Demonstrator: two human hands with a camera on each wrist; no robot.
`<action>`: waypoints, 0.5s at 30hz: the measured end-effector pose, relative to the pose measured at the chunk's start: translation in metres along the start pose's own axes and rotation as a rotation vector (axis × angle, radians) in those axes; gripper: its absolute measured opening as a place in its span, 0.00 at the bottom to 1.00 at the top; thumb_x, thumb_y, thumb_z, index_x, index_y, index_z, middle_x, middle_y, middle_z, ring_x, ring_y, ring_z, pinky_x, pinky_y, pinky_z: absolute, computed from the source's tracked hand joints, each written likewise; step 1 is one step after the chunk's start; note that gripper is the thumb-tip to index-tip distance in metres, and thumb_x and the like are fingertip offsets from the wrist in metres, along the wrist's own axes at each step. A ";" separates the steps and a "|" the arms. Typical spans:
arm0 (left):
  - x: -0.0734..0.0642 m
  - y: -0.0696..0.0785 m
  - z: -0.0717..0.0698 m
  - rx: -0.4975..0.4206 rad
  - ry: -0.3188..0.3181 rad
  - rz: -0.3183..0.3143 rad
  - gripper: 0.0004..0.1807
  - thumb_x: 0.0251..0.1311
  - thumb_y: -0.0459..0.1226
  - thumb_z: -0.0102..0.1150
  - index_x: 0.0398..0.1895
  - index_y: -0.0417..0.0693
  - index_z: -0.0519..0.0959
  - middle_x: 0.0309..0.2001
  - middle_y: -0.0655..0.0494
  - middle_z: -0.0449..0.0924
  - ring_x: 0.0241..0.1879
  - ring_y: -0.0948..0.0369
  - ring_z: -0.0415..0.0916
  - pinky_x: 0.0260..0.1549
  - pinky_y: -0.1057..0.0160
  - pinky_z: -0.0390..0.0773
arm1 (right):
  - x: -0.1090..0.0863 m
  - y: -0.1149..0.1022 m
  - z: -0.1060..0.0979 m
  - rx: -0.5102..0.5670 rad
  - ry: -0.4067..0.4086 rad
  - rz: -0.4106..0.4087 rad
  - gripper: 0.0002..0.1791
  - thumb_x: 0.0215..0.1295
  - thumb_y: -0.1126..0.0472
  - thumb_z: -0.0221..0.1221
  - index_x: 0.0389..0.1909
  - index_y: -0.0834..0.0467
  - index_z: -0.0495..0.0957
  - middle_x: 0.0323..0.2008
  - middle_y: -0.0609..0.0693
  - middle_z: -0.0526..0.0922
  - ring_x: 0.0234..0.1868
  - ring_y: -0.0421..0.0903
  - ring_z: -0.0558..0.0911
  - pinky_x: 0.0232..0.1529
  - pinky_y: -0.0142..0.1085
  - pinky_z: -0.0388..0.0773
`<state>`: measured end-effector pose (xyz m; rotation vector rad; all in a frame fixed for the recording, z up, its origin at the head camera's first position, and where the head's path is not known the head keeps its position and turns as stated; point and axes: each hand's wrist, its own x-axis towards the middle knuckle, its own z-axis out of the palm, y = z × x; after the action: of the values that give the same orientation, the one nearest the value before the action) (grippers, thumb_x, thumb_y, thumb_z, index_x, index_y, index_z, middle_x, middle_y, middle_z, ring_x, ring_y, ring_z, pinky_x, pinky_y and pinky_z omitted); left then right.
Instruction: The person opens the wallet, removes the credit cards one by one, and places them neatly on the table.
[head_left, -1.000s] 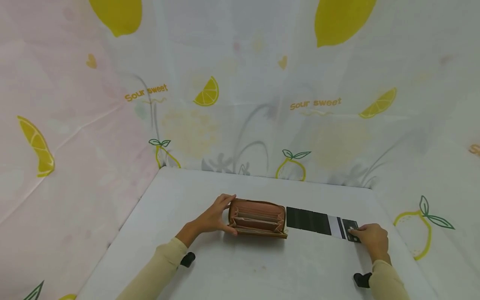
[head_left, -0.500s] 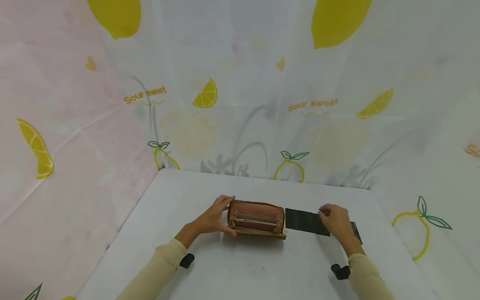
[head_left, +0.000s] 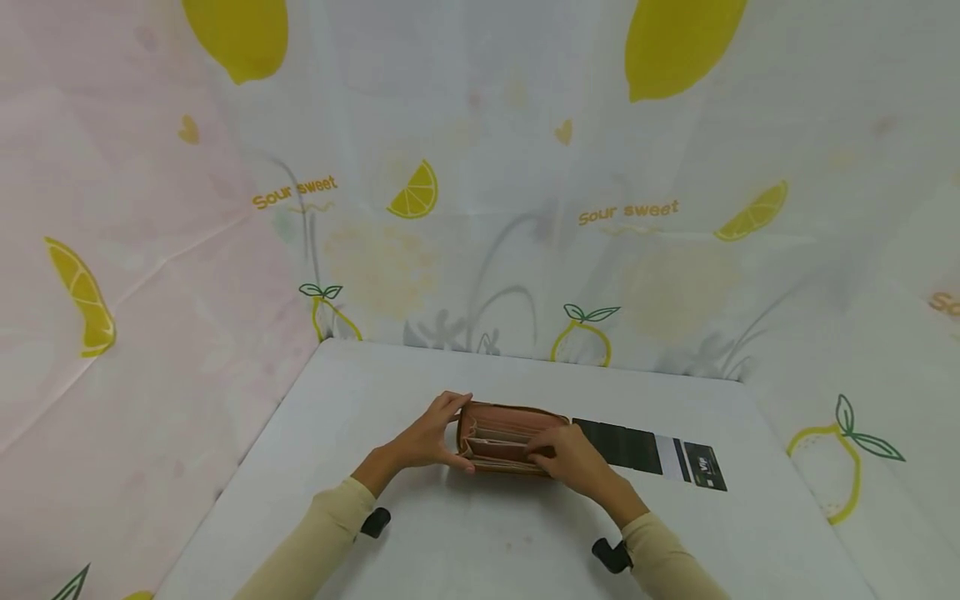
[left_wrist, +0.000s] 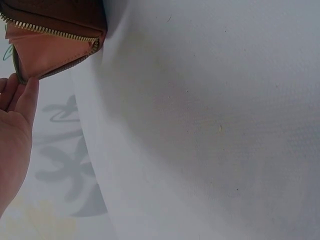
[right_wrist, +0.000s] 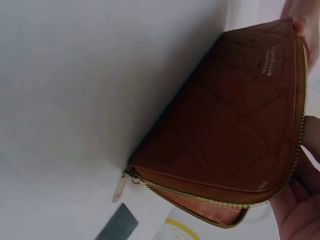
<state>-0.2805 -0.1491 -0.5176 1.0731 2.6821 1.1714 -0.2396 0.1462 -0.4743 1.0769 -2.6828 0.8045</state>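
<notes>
Wallet (head_left: 501,425), brown w/ pinkish lining, sits unzipped nr ctr of the white table (head_left: 450,550), mouth up, several inner compartments showing. L hand (head_left: 423,437) grips its left end, thumb at the near edge, fingers at the far edge, spread only as wide as the wallet. R hand (head_left: 573,458) is partly closed, fingers bent over the right part of the mouth; can't tell if they've got hold of anything. R wrist cam shows the quilted outside w/ small stamped lettering (too faint to read), gold zip teeth, & the zip pull (right_wrist: 119,189) hanging at a lower corner. Just right of the wallet, a row: dark cards (head_left: 618,443), then a white card w/ black stripe (head_left: 670,457), then a black card w/ white print (head_left: 705,467) at the far right end. Lemon-print cloth (head_left: 480,167) hangs behind.
</notes>
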 end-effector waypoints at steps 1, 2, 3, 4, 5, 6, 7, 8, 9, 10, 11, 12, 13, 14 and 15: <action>0.000 0.000 0.000 -0.002 0.000 -0.001 0.67 0.34 0.54 0.81 0.75 0.34 0.52 0.62 0.50 0.59 0.65 0.55 0.59 0.62 0.59 0.68 | 0.001 -0.001 0.001 -0.009 -0.023 -0.002 0.06 0.55 0.67 0.70 0.34 0.54 0.88 0.35 0.44 0.87 0.38 0.40 0.84 0.37 0.34 0.81; 0.000 0.000 0.000 -0.006 0.000 -0.001 0.67 0.34 0.54 0.81 0.75 0.34 0.53 0.62 0.50 0.59 0.65 0.55 0.59 0.62 0.58 0.68 | 0.003 -0.001 0.002 -0.020 -0.049 -0.004 0.06 0.56 0.67 0.70 0.34 0.54 0.89 0.34 0.44 0.87 0.37 0.39 0.84 0.36 0.33 0.81; 0.000 0.000 0.000 -0.008 0.000 -0.003 0.67 0.34 0.54 0.81 0.75 0.34 0.53 0.62 0.50 0.59 0.65 0.55 0.59 0.62 0.58 0.68 | 0.004 -0.002 0.002 -0.034 -0.071 -0.012 0.06 0.55 0.67 0.70 0.34 0.55 0.89 0.33 0.44 0.87 0.36 0.38 0.83 0.35 0.32 0.80; 0.000 0.000 0.000 -0.010 0.000 -0.004 0.67 0.34 0.54 0.81 0.75 0.34 0.53 0.62 0.50 0.59 0.65 0.54 0.58 0.62 0.58 0.68 | 0.005 -0.002 0.003 -0.045 -0.093 -0.023 0.05 0.55 0.67 0.70 0.33 0.55 0.89 0.33 0.45 0.87 0.34 0.37 0.83 0.33 0.31 0.79; -0.001 0.000 0.000 -0.006 0.000 -0.005 0.67 0.34 0.55 0.81 0.75 0.34 0.53 0.62 0.50 0.59 0.65 0.55 0.58 0.62 0.59 0.67 | 0.007 -0.002 0.003 -0.059 -0.115 -0.036 0.05 0.56 0.66 0.70 0.33 0.56 0.89 0.32 0.45 0.87 0.32 0.35 0.82 0.31 0.30 0.79; -0.001 0.000 0.001 0.000 0.000 -0.007 0.68 0.34 0.55 0.80 0.75 0.34 0.52 0.62 0.50 0.59 0.65 0.55 0.58 0.62 0.59 0.67 | 0.008 -0.002 0.003 -0.070 -0.137 -0.049 0.04 0.56 0.66 0.69 0.33 0.56 0.89 0.31 0.45 0.87 0.30 0.34 0.81 0.29 0.28 0.77; -0.001 0.000 0.001 0.005 0.002 -0.009 0.68 0.34 0.56 0.80 0.75 0.35 0.53 0.62 0.51 0.59 0.65 0.55 0.58 0.62 0.59 0.67 | 0.009 -0.002 0.004 -0.076 -0.155 -0.054 0.04 0.57 0.65 0.69 0.33 0.56 0.89 0.31 0.46 0.87 0.29 0.32 0.80 0.28 0.27 0.77; -0.002 0.001 0.001 0.005 0.003 -0.009 0.68 0.33 0.56 0.80 0.75 0.35 0.53 0.62 0.51 0.59 0.65 0.55 0.58 0.62 0.59 0.67 | 0.009 -0.003 0.004 -0.084 -0.173 -0.059 0.04 0.57 0.65 0.69 0.33 0.57 0.89 0.31 0.46 0.87 0.27 0.31 0.79 0.27 0.26 0.76; -0.002 0.001 0.001 0.008 0.005 -0.009 0.68 0.33 0.56 0.80 0.75 0.35 0.53 0.62 0.51 0.59 0.65 0.55 0.58 0.62 0.59 0.67 | 0.010 -0.004 0.004 -0.090 -0.188 -0.060 0.03 0.58 0.65 0.69 0.33 0.57 0.89 0.31 0.46 0.87 0.27 0.30 0.78 0.27 0.25 0.75; -0.002 0.001 0.001 0.009 0.005 -0.009 0.68 0.33 0.56 0.80 0.75 0.35 0.53 0.62 0.51 0.59 0.65 0.55 0.58 0.62 0.59 0.67 | 0.011 -0.004 0.004 -0.092 -0.204 -0.056 0.03 0.58 0.65 0.68 0.33 0.57 0.89 0.30 0.46 0.87 0.25 0.30 0.77 0.26 0.25 0.75; -0.002 0.002 0.001 0.008 0.004 -0.009 0.68 0.33 0.56 0.80 0.75 0.35 0.53 0.62 0.50 0.59 0.65 0.55 0.58 0.62 0.59 0.67 | 0.011 -0.006 0.004 -0.098 -0.216 -0.052 0.03 0.58 0.66 0.68 0.32 0.57 0.89 0.30 0.46 0.87 0.25 0.29 0.76 0.25 0.25 0.74; -0.002 0.002 0.001 0.007 0.002 -0.011 0.68 0.33 0.57 0.80 0.75 0.35 0.52 0.62 0.50 0.59 0.65 0.54 0.58 0.62 0.59 0.67 | 0.011 -0.008 0.004 -0.106 -0.229 -0.048 0.03 0.58 0.66 0.68 0.31 0.57 0.89 0.29 0.45 0.86 0.24 0.29 0.76 0.24 0.25 0.73; -0.002 0.002 0.001 0.006 -0.001 -0.012 0.69 0.33 0.57 0.80 0.75 0.36 0.52 0.62 0.50 0.58 0.65 0.54 0.58 0.62 0.58 0.67 | 0.012 -0.010 0.004 -0.119 -0.244 -0.043 0.04 0.58 0.67 0.67 0.29 0.56 0.88 0.26 0.44 0.85 0.22 0.29 0.74 0.23 0.25 0.72; -0.002 0.003 0.001 0.004 -0.003 -0.016 0.69 0.33 0.57 0.80 0.75 0.36 0.52 0.62 0.50 0.58 0.65 0.54 0.58 0.62 0.58 0.67 | 0.012 -0.013 0.003 -0.143 -0.254 -0.047 0.06 0.58 0.68 0.66 0.26 0.56 0.87 0.24 0.43 0.83 0.20 0.29 0.72 0.21 0.25 0.71; -0.002 0.003 0.001 0.008 -0.006 -0.020 0.69 0.33 0.57 0.80 0.75 0.36 0.52 0.62 0.50 0.58 0.65 0.54 0.58 0.62 0.58 0.67 | 0.013 -0.016 0.004 -0.171 -0.258 -0.052 0.07 0.58 0.69 0.66 0.24 0.55 0.86 0.21 0.42 0.81 0.19 0.29 0.70 0.20 0.25 0.69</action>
<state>-0.2772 -0.1482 -0.5163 1.0472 2.6884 1.1538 -0.2385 0.1270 -0.4666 1.2785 -2.8526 0.4430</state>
